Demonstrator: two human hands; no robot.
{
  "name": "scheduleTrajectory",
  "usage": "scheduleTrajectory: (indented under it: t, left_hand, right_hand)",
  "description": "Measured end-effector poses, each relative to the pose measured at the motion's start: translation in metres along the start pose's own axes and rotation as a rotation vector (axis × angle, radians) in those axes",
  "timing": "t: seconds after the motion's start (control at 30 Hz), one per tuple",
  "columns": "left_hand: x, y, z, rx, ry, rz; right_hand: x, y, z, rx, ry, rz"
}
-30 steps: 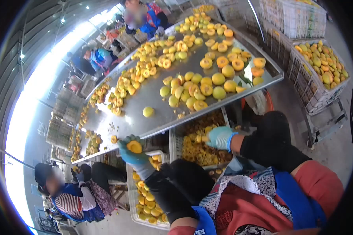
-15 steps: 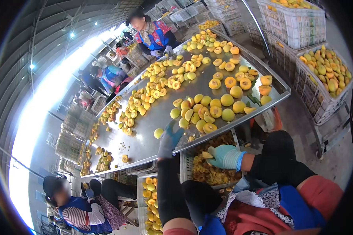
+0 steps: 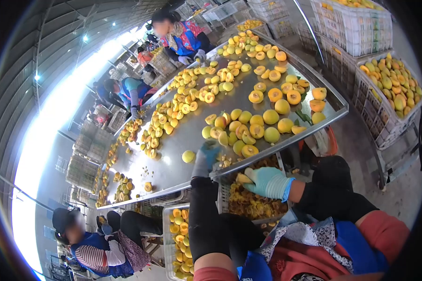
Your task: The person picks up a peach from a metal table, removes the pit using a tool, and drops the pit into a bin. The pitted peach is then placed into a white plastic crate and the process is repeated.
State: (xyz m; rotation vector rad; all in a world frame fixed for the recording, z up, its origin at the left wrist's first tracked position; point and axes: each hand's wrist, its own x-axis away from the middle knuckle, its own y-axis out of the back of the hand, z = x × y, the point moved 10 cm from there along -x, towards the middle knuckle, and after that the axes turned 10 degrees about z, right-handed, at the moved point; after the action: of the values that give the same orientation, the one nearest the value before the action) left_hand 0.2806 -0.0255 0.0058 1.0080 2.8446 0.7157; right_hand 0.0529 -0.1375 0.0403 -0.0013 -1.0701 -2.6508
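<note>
My left hand (image 3: 205, 158), in a grey and blue glove, is over the near edge of the metal table (image 3: 178, 164). Its fingers are smeared by motion beside a cluster of yellow peaches (image 3: 246, 130), some whole and some halved. Small pale pits or scraps (image 3: 225, 161) lie just right of it. In a teal-striped glove, my right hand (image 3: 269, 181) is closed on a yellow peach piece (image 3: 243, 179), thumb and fingers pinching it. Below that hand stands a crate (image 3: 223, 199) filled with brownish-yellow peach scraps.
More peach halves (image 3: 178, 110) spread across the table. A crate of peaches (image 3: 169, 234) stands by my left knee. Stacked crates (image 3: 380, 100) full of fruit are on the right. One co-worker (image 3: 185, 40) works at the far edge; another person (image 3: 94, 248) sits at lower left.
My left hand has shifted slightly right, closer to the peach cluster. My right hand has moved a little left and up, still with the peach piece. A far co-worker's arm now reaches down toward the table.
</note>
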Motion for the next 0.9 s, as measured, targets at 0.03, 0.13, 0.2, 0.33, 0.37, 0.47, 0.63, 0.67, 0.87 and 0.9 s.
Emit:
scheduleTrajectory:
  t: [0.03, 0.13, 0.2, 0.33, 0.37, 0.47, 0.63, 0.67, 0.87, 0.9]
  left_hand:
    - [0.005, 0.004, 0.013, 0.398, -0.056, -0.022]
    - [0.055, -0.005, -0.040, 0.610, -0.208, -0.041]
    - [0.083, -0.022, -0.064, 0.919, -0.233, -0.048]
    - [0.118, -0.047, -0.090, 0.944, -0.341, -0.164]
    - [0.121, -0.050, -0.089, 0.907, -0.339, -0.163]
    - [0.127, -0.056, -0.088, 0.808, -0.356, -0.144]
    - [0.146, -0.051, -0.102, 0.501, -0.455, -0.297]
    - [0.152, -0.050, -0.105, 0.401, -0.480, -0.356]
    - [0.153, -0.058, -0.139, -0.264, -0.476, -0.310]
    - [0.155, -0.061, -0.140, -0.390, -0.460, -0.283]
  right_hand:
    - [0.004, 0.011, 0.006, -0.066, 0.059, -0.090]
    - [0.005, 0.025, 0.015, -0.118, 0.317, -0.421]
    - [-0.001, 0.025, 0.019, -0.167, 0.306, -0.412]
    - [-0.002, 0.023, 0.034, -0.193, 0.238, -0.370]
    - [-0.001, 0.022, 0.036, -0.200, 0.237, -0.366]
    - [-0.006, 0.013, 0.038, -0.163, 0.271, -0.364]
    - [-0.007, 0.007, 0.036, -0.145, 0.247, -0.344]
    - [-0.007, 0.006, 0.036, -0.150, 0.245, -0.338]
    - [-0.004, 0.000, 0.030, -0.109, 0.217, -0.250]
    - [-0.007, -0.007, 0.025, -0.097, 0.185, -0.212]
